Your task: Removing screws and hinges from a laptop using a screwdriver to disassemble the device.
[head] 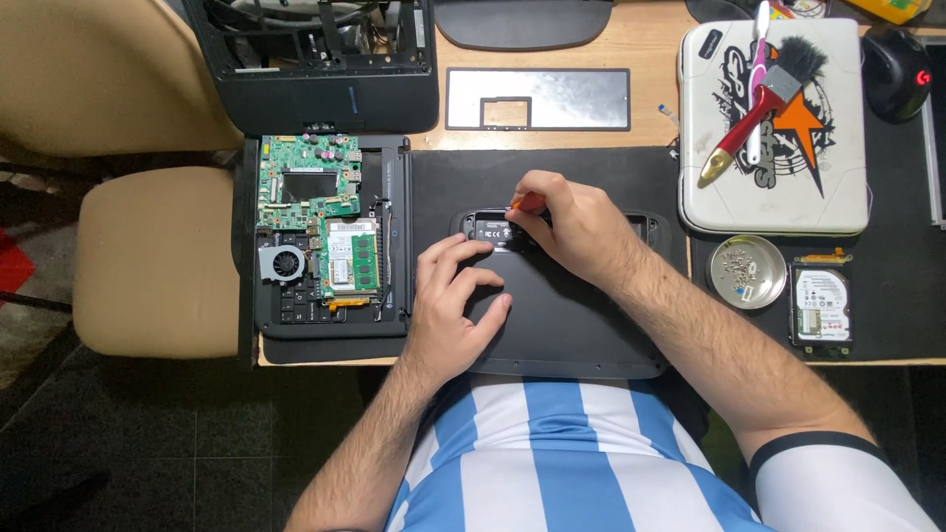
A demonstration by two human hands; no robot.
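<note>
Head camera, steeply downward, close overhead

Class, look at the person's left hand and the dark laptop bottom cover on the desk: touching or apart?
Touching. The head view shows the left hand resting palm-down with spread fingers flat on the dark bottom cover, no gap visible.

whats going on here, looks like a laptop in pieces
A person is working on a dark laptop shell lying on a black mat. Their left hand presses flat on the shell, while the right hand holds an orange-handled screwdriver at its upper edge. Left of it lies an opened base with a green circuit board and a small fan. To the right are a round dish of screws and a hard drive.
</note>
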